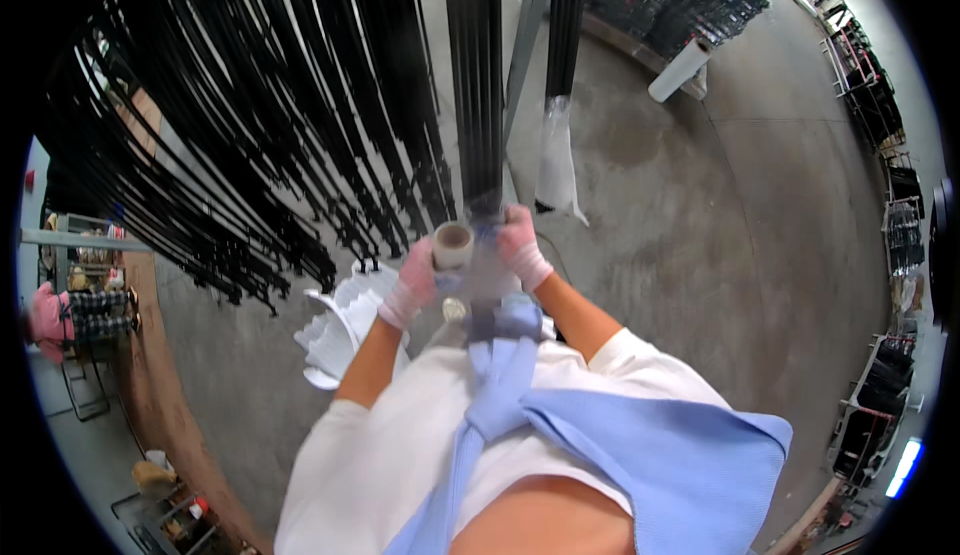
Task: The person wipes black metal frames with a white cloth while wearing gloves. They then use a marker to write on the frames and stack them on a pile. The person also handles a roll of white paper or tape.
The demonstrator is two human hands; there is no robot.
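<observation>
My left hand (412, 280), in a pink glove with a white cuff, grips a roll of clear film (453, 245) whose cardboard core faces up. Hanging straight down in front of me is a bundle of long black strips (476, 85). Clear film (487, 267) covers its lower part, blurred here. My right hand (520, 245), gloved the same way, is closed at the right side of this bundle, its fingertips partly hidden. The roll sits against the bundle's left side, between both hands.
Many loose black strips (250, 125) hang at the left. A second bundle (567, 35) hangs at the right, its lower end in a white wrap (557, 160). White scalloped material (345, 325) lies below. Farther back are wrapped stacks (670, 0), a white roll (680, 70) and a person (75, 315).
</observation>
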